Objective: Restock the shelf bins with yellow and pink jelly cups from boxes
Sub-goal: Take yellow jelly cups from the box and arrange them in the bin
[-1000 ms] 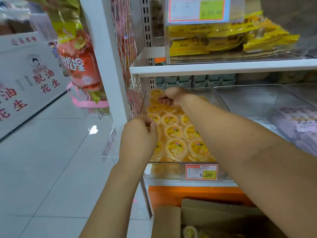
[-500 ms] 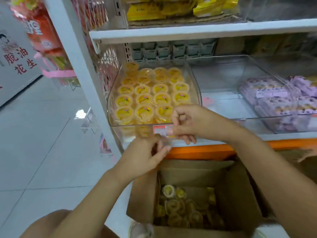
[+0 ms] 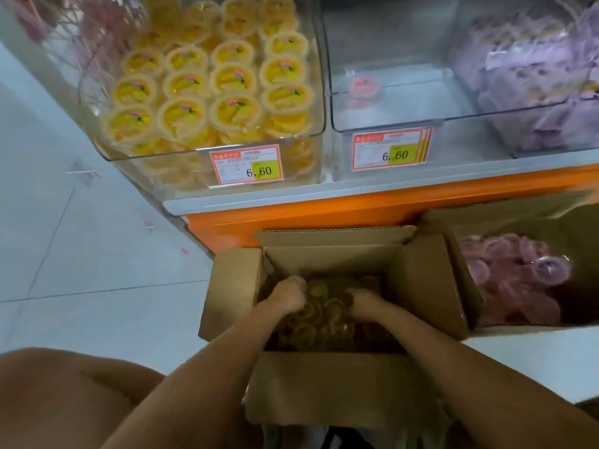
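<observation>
A person is leaning over an open cardboard box (image 3: 421,286) standing on the floor against an orange shelf base (image 3: 356,209). Both bare forearms are reaching down into it. The left hand (image 3: 287,294) and the right hand (image 3: 364,301) are lying knuckles-up among the yellow jelly cups in the box (image 3: 319,307), fingers curled down into the pile. The fingertips are buried and the box interior is dim, so I cannot tell whether either hand is gripping a cup or only resting on them.

Above, on the shelf, a clear bin (image 3: 321,102) at the left is sitting nearly full of yellow jelly cups (image 3: 207,82), lids up in rows; its far end is cut off by the top edge of the view. A price tag (image 3: 248,165) on its front is showing 6.60. Just beside it to the right, a second clear bin (image 3: 389,124) is holding what looks like 1 pink cup (image 3: 364,87) near its back, blurred through the plastic, with a matching 6.60 tag (image 3: 390,150). Further right, a third bin is holding purple packets (image 3: 534,76), too soft to read.

To the right of the open box, a second cardboard box (image 3: 534,218) is holding pink jelly cups (image 3: 515,273), partly hidden by the flaps and cut off at the frame edge. A bare knee (image 3: 64,400) is filling the lower left corner.
</observation>
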The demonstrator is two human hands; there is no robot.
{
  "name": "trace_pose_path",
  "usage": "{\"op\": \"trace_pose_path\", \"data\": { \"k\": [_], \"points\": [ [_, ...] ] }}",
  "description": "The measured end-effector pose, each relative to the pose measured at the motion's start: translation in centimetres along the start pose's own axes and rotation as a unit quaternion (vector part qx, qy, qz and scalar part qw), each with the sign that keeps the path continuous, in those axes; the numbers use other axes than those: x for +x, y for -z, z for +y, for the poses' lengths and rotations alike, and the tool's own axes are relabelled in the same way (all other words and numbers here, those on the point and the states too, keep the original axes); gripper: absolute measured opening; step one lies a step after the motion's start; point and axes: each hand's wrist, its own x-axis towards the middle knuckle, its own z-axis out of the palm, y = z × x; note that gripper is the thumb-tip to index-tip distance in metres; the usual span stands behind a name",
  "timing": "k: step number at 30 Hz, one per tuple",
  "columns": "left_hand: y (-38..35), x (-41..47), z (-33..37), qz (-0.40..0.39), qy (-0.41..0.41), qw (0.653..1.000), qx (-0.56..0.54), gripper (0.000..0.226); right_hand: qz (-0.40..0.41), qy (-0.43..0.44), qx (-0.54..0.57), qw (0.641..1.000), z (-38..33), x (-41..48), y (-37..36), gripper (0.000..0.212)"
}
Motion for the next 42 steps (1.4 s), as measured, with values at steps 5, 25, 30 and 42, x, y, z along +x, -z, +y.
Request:
{"op": "trace_pose_path", "data": {
  "k": [5, 25, 30, 42],
  "points": [
    [-4.3, 2.4, -1.3, 0.01, 0.078, 0.997, -0.011, 0.036, 0.028, 0.008, -0.002, 1.0, 1.6, 3.9, -1.9, 0.036],
    [-3.8, 2.2, -2.6, 0.018, 0.038, 0.999, -0.018, 0.024, 0.126, 0.022, -0.115, 0.985, 0.1, 4.8, -2.3, 0.021],
    [-1.1, -0.9, -1.7, 0.07, -0.061, 0.994, -0.062, 0.027, 0.191, 0.006, 0.25, 0.949, -0.3, 3.4, -0.5, 0.022],
    [6.7, -12.8, 4.8, 0.056, -0.195, 0.783, -0.588, 0.034, -0.075, 0.254, 0.707, 0.656, -4.4, -10.3, 6.2, 0.052]
  ]
}}
